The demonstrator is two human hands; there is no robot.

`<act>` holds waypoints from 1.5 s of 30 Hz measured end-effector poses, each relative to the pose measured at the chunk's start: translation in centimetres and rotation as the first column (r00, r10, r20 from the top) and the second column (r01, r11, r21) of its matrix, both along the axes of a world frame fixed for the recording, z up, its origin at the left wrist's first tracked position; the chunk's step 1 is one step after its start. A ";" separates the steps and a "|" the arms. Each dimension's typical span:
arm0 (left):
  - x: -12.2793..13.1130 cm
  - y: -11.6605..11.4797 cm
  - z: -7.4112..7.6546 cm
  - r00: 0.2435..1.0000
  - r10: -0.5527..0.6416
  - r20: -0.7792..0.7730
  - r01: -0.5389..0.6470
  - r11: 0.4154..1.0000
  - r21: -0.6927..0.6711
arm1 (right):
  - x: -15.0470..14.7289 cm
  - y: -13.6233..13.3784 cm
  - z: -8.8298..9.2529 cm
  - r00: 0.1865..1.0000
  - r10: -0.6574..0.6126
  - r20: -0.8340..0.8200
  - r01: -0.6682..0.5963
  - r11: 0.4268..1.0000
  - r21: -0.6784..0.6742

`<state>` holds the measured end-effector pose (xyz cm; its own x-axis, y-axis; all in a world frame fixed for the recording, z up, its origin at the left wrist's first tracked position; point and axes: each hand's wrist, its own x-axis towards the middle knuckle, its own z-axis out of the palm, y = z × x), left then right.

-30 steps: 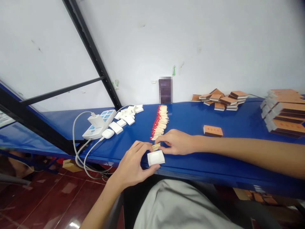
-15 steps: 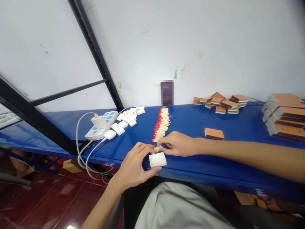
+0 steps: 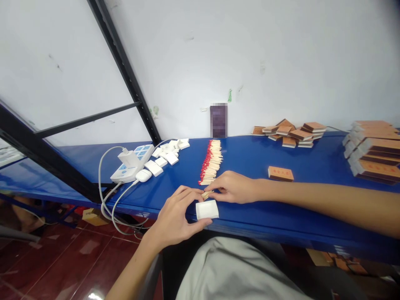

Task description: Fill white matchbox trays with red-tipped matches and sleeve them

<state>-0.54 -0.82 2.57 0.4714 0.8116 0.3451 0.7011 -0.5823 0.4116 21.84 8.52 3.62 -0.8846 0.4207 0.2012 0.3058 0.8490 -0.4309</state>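
My left hand [image 3: 176, 216] grips a small white matchbox tray [image 3: 206, 209] at the near edge of the blue table [image 3: 250, 216], thumb under it and fingers curled over its far side. My right hand [image 3: 235, 187] pinches a small bundle of matchsticks [image 3: 206, 194] just above the tray, its fingers closed on their ends. A long row of red-tipped matches [image 3: 211, 161] lies on the table right behind both hands.
A white power strip [image 3: 133, 162] with cables and several empty white trays [image 3: 167, 155] lie to the left. One brown matchbox sleeve [image 3: 280, 173] sits to the right; piles of brown matchboxes [image 3: 292, 132] and a larger stack [image 3: 373, 152] stand at the back right. A black metal frame [image 3: 125, 75] crosses the left.
Both hands stay nearly in place; the right hand's matchstick bundle has shifted slightly between the fingers near the tray. The view moved a little.
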 end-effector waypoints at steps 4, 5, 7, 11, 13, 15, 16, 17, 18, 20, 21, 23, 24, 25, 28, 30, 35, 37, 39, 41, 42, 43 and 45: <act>0.0 -0.1 0.0 1.000 -0.001 -0.006 0.001 1.000 -0.004 | 0.1 -0.1 0.2 1.000 0.003 -0.012 -0.003 1.000 -0.024; 0.0 -0.1 0.0 1.000 0.001 -0.008 -0.001 1.000 -0.006 | 0.1 -0.1 0.3 1.000 0.005 -0.014 -0.006 1.000 -0.026; 0.0 0.0 0.0 1.000 0.004 -0.011 -0.004 1.000 -0.007 | 0.0 -0.2 0.5 1.000 0.014 -0.013 -0.015 0.999 -0.035; 0.1 0.0 -0.1 1.000 0.004 -0.011 -0.004 1.000 0.000 | -0.1 -0.1 0.8 0.999 0.041 -0.023 -0.042 0.998 -0.045; 0.1 0.0 -0.1 1.000 0.004 -0.011 -0.004 1.000 0.000 | -0.1 -0.1 0.9 0.998 0.053 -0.040 -0.055 0.998 -0.039; 0.0 0.0 -0.1 1.000 0.004 -0.011 -0.004 1.000 0.003 | -0.2 0.0 0.8 0.998 0.050 -0.049 -0.051 0.998 -0.024; 0.0 0.0 -0.1 1.000 0.005 -0.011 -0.005 1.000 0.004 | -0.2 0.0 0.7 0.998 0.041 -0.050 -0.042 0.999 -0.018; 0.0 0.0 -0.1 1.000 0.003 -0.010 -0.003 1.000 0.005 | -0.2 0.0 0.6 0.998 0.033 -0.049 -0.034 0.999 -0.015; 0.0 0.0 -0.1 1.000 0.002 -0.008 -0.002 1.000 0.006 | -0.3 -0.1 0.6 0.999 0.025 -0.048 -0.026 1.000 -0.016; 0.0 0.2 -0.2 1.000 -0.001 -0.003 0.001 1.000 0.006 | -0.3 -0.1 0.4 0.999 0.015 -0.049 -0.016 0.999 -0.030; 0.0 0.2 -0.2 1.000 -0.003 0.000 0.003 1.000 0.006 | -0.3 -0.1 0.3 0.999 0.008 -0.050 -0.010 0.999 -0.038; 0.0 0.4 -0.3 1.000 -0.006 0.003 0.006 1.000 0.005 | -0.2 -0.1 0.0 0.999 -0.012 -0.049 0.010 0.999 -0.044; 0.0 0.4 -0.3 1.000 -0.007 0.004 0.007 1.000 0.005 | -0.2 -0.1 -0.1 0.998 -0.024 -0.051 0.022 0.999 -0.042; 0.0 0.4 -0.3 1.000 -0.009 0.003 0.009 1.000 0.004 | -0.2 -0.2 -0.1 0.998 -0.034 -0.054 0.032 0.999 -0.038; -0.1 0.4 -0.4 1.000 -0.008 0.007 0.008 1.000 0.008 | -0.2 -0.2 -0.3 0.996 -0.043 -0.072 0.041 0.999 -0.023; -0.1 0.3 -0.4 1.000 -0.006 0.008 0.005 1.000 0.013 | -0.2 -0.2 -0.2 0.996 -0.043 -0.083 0.042 0.999 -0.015; -0.2 0.2 -0.4 1.000 -0.008 0.010 0.007 1.000 0.018 | -0.2 -0.3 0.1 0.998 -0.036 -0.053 0.037 0.999 0.007; -0.2 0.2 -0.5 1.000 -0.013 0.018 0.012 1.000 0.022 | -0.2 -0.3 0.0 1.000 -0.005 -0.029 0.006 0.999 0.037; -0.2 0.2 -0.5 1.000 -0.016 0.022 0.015 1.000 0.026 | -0.2 -0.3 -0.1 1.000 0.021 -0.007 -0.021 0.997 0.068; -0.2 0.2 -0.5 1.000 -0.014 0.021 0.013 1.000 0.027 | -0.2 -0.2 -0.2 0.999 0.033 0.008 -0.034 0.995 0.090; -0.2 0.3 -0.5 1.000 -0.013 0.020 0.012 1.000 0.029 | -0.2 -0.2 -0.2 0.999 0.038 0.013 -0.039 0.994 0.103; -0.2 0.3 -0.4 1.000 -0.010 0.017 0.010 1.000 0.030 | -0.2 -0.2 -0.2 0.999 0.042 0.021 -0.044 0.992 0.119; -0.1 0.3 -0.4 1.000 -0.001 0.010 0.001 0.999 0.032 | -0.3 -0.3 0.0 0.998 0.040 0.052 -0.048 0.987 0.156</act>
<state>-0.68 -0.51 2.16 0.4689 0.7994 0.3757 0.6966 -0.5962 0.3992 21.53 8.23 3.58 -0.9119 0.3474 0.2183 0.2837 0.9182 -0.2763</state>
